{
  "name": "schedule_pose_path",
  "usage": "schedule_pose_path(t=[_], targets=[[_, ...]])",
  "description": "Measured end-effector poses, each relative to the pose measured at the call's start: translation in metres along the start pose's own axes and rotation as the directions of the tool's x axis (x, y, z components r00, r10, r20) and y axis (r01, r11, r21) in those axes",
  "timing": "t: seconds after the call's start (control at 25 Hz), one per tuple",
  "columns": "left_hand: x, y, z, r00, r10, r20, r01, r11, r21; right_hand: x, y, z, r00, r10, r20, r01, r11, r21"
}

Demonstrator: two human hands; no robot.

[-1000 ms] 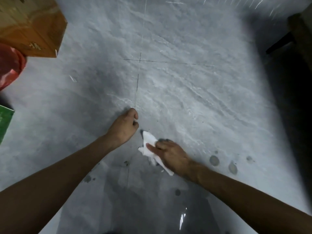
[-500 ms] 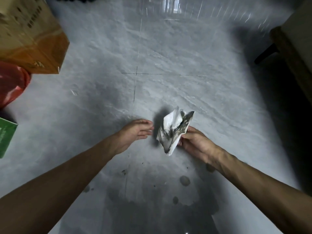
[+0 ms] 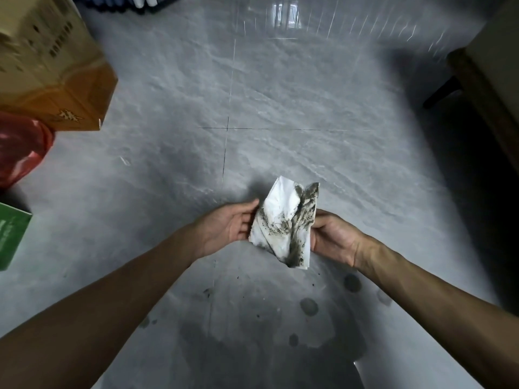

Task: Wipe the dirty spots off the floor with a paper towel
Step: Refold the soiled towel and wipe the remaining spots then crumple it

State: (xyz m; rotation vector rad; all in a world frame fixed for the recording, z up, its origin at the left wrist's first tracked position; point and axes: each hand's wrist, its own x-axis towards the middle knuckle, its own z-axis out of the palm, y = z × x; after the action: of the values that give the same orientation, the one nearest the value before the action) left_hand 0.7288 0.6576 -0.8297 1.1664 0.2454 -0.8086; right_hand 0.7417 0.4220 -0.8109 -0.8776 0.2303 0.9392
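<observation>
A crumpled white paper towel [image 3: 283,220], smeared with dark grey dirt on the side facing me, is held up above the grey tiled floor [image 3: 280,108]. My right hand [image 3: 332,235] grips its right edge. My left hand [image 3: 231,223] touches its left edge with the palm turned up and fingers against the paper. Dark round spots [image 3: 309,306] and small specks remain on the floor just below the towel, near my forearms.
A yellow-orange cardboard box [image 3: 56,71] sits at the upper left, with a red bag [image 3: 19,147] and a green box [image 3: 11,237] below it along the left edge. A dark wooden furniture piece [image 3: 483,88] stands at the right.
The right hand lifted the towel off the floor and turned its dirty side up. The left hand opened from a fist on the floor and came to the towel's left edge.
</observation>
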Motion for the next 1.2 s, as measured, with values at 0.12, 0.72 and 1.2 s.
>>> schedule_pose_path(t=[0.12, 0.72, 1.2], targets=[[-0.001, 0.0, 0.002, 0.997, 0.046, -0.061, -0.044, 0.998, 0.045, 0.008, 0.005, -0.004, 0.999, 0.012, -0.042, -0.013, 1.0, -0.019], [-0.008, 0.006, -0.009, 0.975, 0.052, -0.216, -0.035, 0.996, 0.083, 0.006, -0.005, -0.024, 0.998, 0.061, -0.026, -0.062, 0.998, -0.008], [-0.009, 0.001, -0.023, 0.943, 0.121, -0.309, -0.107, 0.992, 0.06, 0.014, -0.009, -0.026, 0.964, -0.146, -0.22, 0.082, 0.957, -0.277]])
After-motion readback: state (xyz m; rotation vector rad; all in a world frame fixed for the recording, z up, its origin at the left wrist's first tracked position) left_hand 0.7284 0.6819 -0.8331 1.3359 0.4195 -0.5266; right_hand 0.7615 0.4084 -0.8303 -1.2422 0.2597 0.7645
